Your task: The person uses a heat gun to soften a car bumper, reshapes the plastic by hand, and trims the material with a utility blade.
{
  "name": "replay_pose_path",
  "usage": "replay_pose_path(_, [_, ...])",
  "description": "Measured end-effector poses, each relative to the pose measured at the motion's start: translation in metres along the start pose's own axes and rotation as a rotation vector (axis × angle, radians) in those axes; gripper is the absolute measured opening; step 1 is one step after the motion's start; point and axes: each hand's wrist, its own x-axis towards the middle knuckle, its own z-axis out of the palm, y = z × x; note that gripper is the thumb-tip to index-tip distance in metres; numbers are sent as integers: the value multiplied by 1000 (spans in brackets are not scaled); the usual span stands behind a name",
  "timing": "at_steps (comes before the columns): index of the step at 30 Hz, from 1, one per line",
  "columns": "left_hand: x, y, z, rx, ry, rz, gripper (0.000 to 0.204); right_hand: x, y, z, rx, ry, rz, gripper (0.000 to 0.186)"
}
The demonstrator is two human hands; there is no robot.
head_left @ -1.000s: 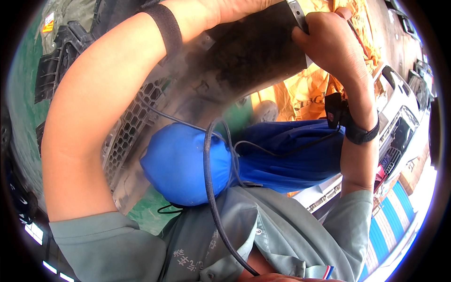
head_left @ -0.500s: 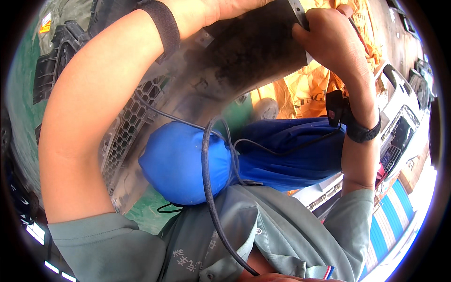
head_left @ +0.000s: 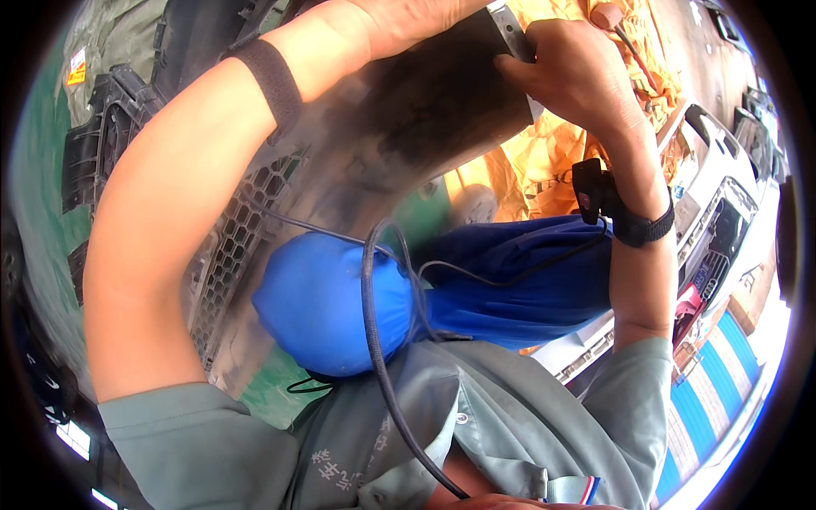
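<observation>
Grip and lie of a long dark panel [head_left: 416, 93], with the wearer's blue-clad knee [head_left: 331, 297] as reference. The panel lies beyond the knee; its long axis runs obliquely from a pale flange strip [head_left: 510, 30], far beyond and to the right of the knee, back toward the knee's left side. The right hand [head_left: 574, 68] is nearer to this flanged end and is closed over it, thumb laid against the dark face, so that the panel's length extends leftward and back toward the knee from that grip. The left hand [head_left: 421, 13], beyond the knee and only slightly to its right, reaches over the panel's far side; its fingers are cut off by the upper border, and whether they grasp the edge cannot be told. The panel's near edge curves just beyond the knee; honeycomb mesh [head_left: 223, 272] borders it on the knee's left, blur obscuring whether the two are one piece. Orange sheeting [head_left: 501, 174] lies beyond and to the right of the knee, alongside the flanged end, where room for movement appears greater than on the mesh side. A black cable [head_left: 370, 297] loops directly over the knee, near the panel's inner edge.
</observation>
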Motion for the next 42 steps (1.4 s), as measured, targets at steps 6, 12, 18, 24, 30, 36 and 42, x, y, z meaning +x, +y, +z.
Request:
replay_pose_path(6, [6,-6,-8,-37,-17,-16,43,35,57,31,1651,-298,418,65])
replay_pose_path(12, [8,-16,-20,-97,-96,-49,58,68,38,93,2023,-266,168,35])
replay_pose_path(18, [4,-30,-41,-304,-199,-97,95,78,26,100,1963,-201,-65,39])
replay_pose_path(24, [-35,-29,-55,-423,-18,-505,99,85,27,102,2166,-365,64,41])
replay_pose_path(30, [-64,-14,-32,-401,-241,-689,73,93,30,108,2230,-418,33,41])
replay_pose_path(36, [-42,-23,-15,-466,-360,-691,58,88,22,93,1994,-225,-80,44])
replay_pose_path(42, [-37,-29,-1,-587,-404,-661,48,103,25,86,2169,-392,9,51])
